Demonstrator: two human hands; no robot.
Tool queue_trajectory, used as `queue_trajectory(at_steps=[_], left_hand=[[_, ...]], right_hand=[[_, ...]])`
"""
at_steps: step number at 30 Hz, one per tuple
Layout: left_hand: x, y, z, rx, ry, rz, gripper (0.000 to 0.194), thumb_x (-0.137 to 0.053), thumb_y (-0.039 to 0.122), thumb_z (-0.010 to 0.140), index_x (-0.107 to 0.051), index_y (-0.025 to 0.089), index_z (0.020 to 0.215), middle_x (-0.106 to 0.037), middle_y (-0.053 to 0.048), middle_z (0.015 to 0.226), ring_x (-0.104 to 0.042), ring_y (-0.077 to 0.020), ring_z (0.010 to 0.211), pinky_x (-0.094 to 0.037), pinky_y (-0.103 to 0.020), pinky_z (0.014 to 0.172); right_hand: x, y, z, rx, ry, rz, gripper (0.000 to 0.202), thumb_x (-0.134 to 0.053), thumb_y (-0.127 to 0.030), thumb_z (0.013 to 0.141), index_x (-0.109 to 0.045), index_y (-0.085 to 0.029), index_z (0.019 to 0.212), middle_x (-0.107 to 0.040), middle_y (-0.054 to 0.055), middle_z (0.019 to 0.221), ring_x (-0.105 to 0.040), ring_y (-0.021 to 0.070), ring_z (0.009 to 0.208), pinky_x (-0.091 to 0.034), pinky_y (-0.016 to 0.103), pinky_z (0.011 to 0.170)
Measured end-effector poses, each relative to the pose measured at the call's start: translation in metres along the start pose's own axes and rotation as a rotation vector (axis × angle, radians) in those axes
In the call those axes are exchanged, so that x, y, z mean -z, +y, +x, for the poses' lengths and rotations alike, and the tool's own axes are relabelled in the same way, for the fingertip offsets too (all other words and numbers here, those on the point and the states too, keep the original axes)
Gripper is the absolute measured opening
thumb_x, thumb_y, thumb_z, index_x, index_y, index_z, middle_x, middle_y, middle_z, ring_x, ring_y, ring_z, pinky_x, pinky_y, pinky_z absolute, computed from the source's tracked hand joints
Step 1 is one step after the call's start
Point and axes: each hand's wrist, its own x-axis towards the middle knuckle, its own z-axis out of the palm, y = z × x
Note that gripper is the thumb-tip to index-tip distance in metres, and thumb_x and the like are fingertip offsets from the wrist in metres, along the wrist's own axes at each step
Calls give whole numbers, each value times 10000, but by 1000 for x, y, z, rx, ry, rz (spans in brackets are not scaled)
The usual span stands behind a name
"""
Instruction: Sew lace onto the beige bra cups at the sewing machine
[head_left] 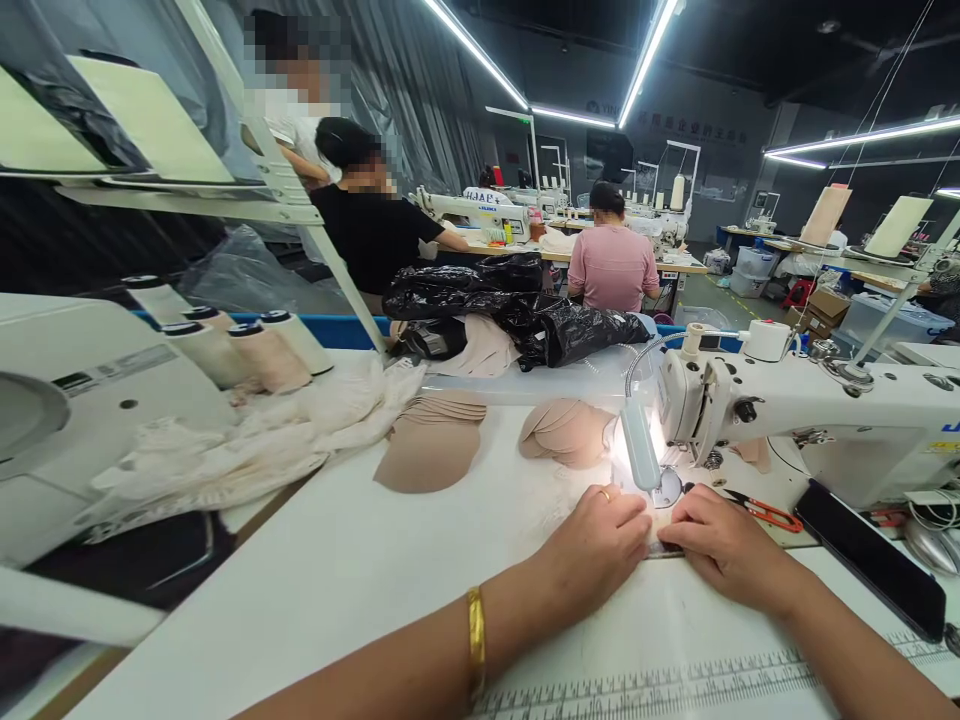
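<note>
My left hand (604, 540), with a ring and a gold bangle, is closed at the front of the white sewing machine (810, 400), its fingers pinched together under the small lit lamp (639, 445). Close on its right, my right hand (709, 540) has its fingers curled down near the needle plate. What either hand grips is too small or hidden to name. Brown cut fabric pieces lie in a fanned stack (431, 450) on the left and in another pile (566, 430) just behind my left hand.
Orange-handled snips (772, 515) and a black phone (870, 560) lie right of my right hand. Lace fabric (262, 450) and thread cones (270, 350) are on the left. Black plastic bags (517, 300) stand behind the table (300, 600). Several people are farther back.
</note>
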Motion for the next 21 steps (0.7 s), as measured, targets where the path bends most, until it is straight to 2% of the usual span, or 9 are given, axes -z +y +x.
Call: queue_trajectory(at_steps=[7,13,18,21], left_hand=[[-2,-13,8,-53,5,-16,203,-499,120,960,-503,182,767,-599,-16,832,-433,-154,679,-364,-331,671],[3,-26,17,-63,-31,7,130,-607,181,958,-585,187,830,-608,-29,834,-466,-181,716,-368,-322,656],[7,-38,29,-115,-86,-110,103,-623,206,973,-622,187,872,-660,-48,940,-578,-205,868,-441,-322,772],[7,-44,34,-138,-76,-129,123,-622,209,973,-624,192,850,-668,-48,934,-594,-212,879,-450,-333,790]], right_hand=[[-7,3,0,-57,18,-50,292,-476,-9,942,-656,-224,1023,-608,35,907,-521,196,850,-452,321,716],[-16,10,-2,-83,53,-93,268,-517,-40,957,-644,-239,1084,-622,31,928,-514,195,821,-457,345,747],[-17,11,0,-119,56,-115,295,-508,-37,959,-652,-248,1108,-626,30,924,-538,200,803,-445,342,709],[-17,10,2,-138,53,-133,300,-497,-44,962,-655,-245,1119,-621,30,906,-544,201,782,-427,341,667]])
